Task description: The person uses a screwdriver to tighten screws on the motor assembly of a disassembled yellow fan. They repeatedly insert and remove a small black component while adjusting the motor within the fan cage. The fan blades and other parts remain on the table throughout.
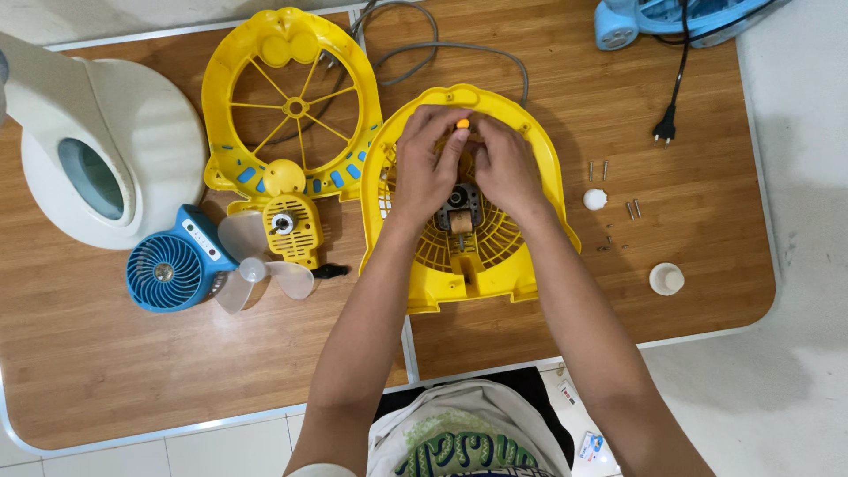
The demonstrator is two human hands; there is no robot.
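Both forearms reach up from the bottom edge over a white printed shirt to the yellow fan housing, which lies flat near the middle of the wooden table. That housing is a rounded shell with a slatted grille and a small dark motor at its centre. Over the housing's upper part, the left hand and right hand meet, fingertips drawn together around a small orange piece; whether they truly pinch it I cannot tell.

Left of the housing lie one yellow front guard with thin spokes, one yellow motor block, one clear three-blade propeller, one small blue fan and one large white appliance. A grey cable curls above the housing. Right of it sit two white caps, a scatter of small screws too fine to count, and one black plug. Bare wood lies open below and right of the housing, up to the table's rounded edge.
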